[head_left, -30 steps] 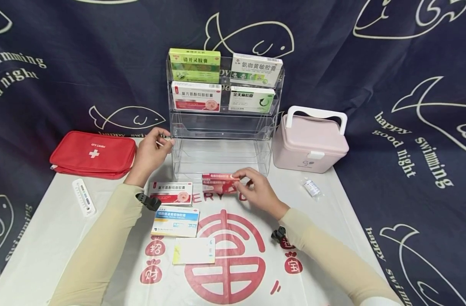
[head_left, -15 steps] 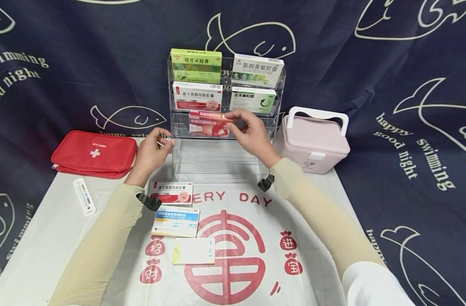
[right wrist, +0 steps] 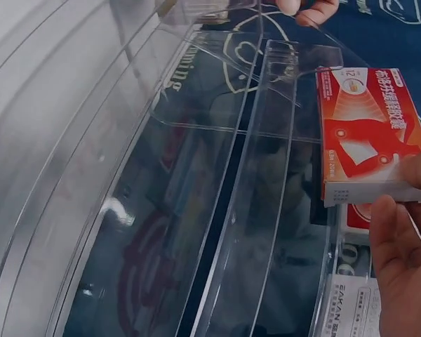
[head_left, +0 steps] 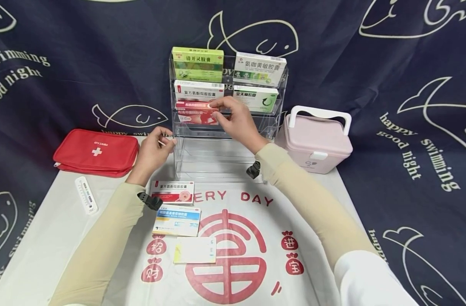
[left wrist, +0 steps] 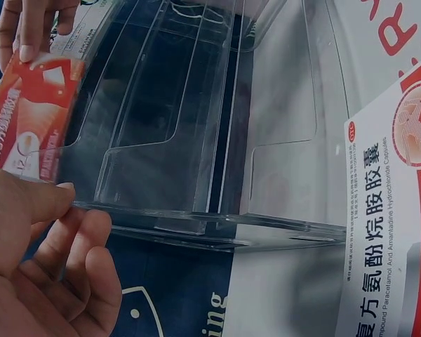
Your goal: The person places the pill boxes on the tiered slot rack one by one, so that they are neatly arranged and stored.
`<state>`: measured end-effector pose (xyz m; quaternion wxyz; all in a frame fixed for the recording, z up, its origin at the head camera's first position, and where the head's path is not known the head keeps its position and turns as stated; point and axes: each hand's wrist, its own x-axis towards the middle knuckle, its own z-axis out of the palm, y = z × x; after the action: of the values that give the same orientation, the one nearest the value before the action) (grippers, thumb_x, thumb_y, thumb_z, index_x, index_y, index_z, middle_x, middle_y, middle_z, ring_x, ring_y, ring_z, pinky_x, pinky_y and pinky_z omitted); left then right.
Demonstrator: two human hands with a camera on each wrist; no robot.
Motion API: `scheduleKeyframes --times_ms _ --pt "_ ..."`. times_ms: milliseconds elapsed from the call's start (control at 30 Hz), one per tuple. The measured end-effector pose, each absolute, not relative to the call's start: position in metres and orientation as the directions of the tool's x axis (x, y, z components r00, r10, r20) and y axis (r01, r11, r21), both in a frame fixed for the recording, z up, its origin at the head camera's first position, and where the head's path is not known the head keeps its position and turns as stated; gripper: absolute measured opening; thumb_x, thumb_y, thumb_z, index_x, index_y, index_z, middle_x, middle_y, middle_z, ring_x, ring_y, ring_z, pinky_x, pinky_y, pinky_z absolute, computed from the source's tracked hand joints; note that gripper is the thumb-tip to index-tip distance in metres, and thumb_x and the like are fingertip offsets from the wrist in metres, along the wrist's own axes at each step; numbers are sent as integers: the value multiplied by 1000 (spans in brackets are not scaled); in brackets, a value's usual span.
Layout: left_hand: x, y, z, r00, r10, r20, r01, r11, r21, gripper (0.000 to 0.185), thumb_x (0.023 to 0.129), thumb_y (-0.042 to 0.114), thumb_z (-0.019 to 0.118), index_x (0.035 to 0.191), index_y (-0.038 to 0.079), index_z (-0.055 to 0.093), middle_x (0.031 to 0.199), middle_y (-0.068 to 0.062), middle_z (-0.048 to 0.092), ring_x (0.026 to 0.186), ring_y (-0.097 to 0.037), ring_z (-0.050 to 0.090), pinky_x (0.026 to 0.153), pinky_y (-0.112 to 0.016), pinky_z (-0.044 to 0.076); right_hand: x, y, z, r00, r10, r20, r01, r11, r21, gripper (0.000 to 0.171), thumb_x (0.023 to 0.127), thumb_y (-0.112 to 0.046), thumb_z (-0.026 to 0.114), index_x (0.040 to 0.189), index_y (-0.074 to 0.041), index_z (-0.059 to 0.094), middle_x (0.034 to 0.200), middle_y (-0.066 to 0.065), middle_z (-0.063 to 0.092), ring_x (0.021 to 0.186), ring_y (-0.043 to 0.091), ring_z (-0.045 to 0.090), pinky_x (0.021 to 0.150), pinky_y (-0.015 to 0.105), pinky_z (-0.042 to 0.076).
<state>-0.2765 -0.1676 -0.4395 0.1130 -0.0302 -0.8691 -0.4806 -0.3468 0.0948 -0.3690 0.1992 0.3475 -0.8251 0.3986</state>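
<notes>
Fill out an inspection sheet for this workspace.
Surface: white printed cloth on the table.
Job's things: red box at the clear rack, left side of its third tier; four boxes above.
Clutter: three boxes, thermometer, red pouch, pink case.
Hands: right hand pinches the red box; left hand grips the rack's left edge.
Cables: nothing seen.
Surroundings: dark fish-print backdrop.

A dark navy fabric backdrop (head_left: 64, 51) printed with white outlined fish and the words "happy swimming good night" is hung behind and draped down both sides of the table. The table is covered by a white plastic cloth (head_left: 57, 238) printed with red Chinese characters and "EVERY DAY". Even, soft lighting is cast throughout.
</notes>
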Motion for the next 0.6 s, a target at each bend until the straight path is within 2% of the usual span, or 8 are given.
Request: scheduleKeyframes --times_ms 167,333,467,600 --pt "-276 -168 -440 -974 -48 223 163 539 826 24 100 20 67 117 6 58 89 -11 66 68 -15 59 59 -27 43 -347 91 -373 -684 -450 573 -729 439 -526 18 96 -7 71 114 -9 71 122 3 68 102 11 62 68 27 47" --pt "-277 -168 -440 -973 -42 227 170 533 829 25 100 20 67 118 5 58 90 -11 65 68 -14 59 59 -27 43 -346 88 -375 -692 -473 546 -722 444 -530 18 97 -7 70 115 -10 71 124 3 66 93 11 60 64 29 43" --pt "-277 -169 -441 -974 -52 221 160 536 829 25 100 20 67 118 6 58 90 -10 64 69 -14 59 59 -28 42 -346 87 -377 -710 -479 517 -704 463 -539 19 97 -8 69 116 -11 70 125 3 65 92 11 59 67 29 45" --pt "-276 -169 -441 -975 -51 214 154 538 829 25 100 20 67 118 6 58 90 -9 64 69 -17 58 59 -29 42 -344 89 -379 -738 -480 475 -674 492 -550 21 98 -10 69 118 -13 69 126 1 64 99 12 60 74 32 47"
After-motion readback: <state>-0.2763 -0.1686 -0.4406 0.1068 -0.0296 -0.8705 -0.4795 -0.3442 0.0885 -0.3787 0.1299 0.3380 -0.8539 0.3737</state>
